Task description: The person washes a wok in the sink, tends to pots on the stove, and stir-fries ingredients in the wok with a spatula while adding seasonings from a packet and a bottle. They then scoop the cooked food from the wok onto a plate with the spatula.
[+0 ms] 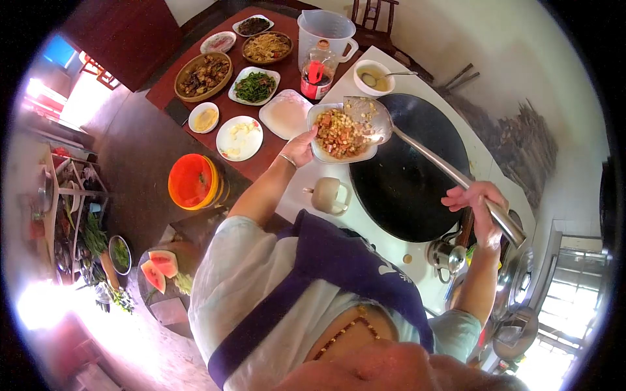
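My left hand grips the near left edge of a white square dish, which holds diced food in brown, orange and pale pieces. The dish is held by the left rim of the black wok. My right hand is closed around the long metal handle of a wok spatula. The spatula's broad blade lies over the right part of the dish, with bits of food stuck to it. Inside the wok I see a dark, nearly bare surface.
A red table bears several dishes, a plastic pitcher and a sauce bottle. Beside the wok stand a bowl with a spoon, a lidded pot and a metal canister. An orange bucket stands on the floor.
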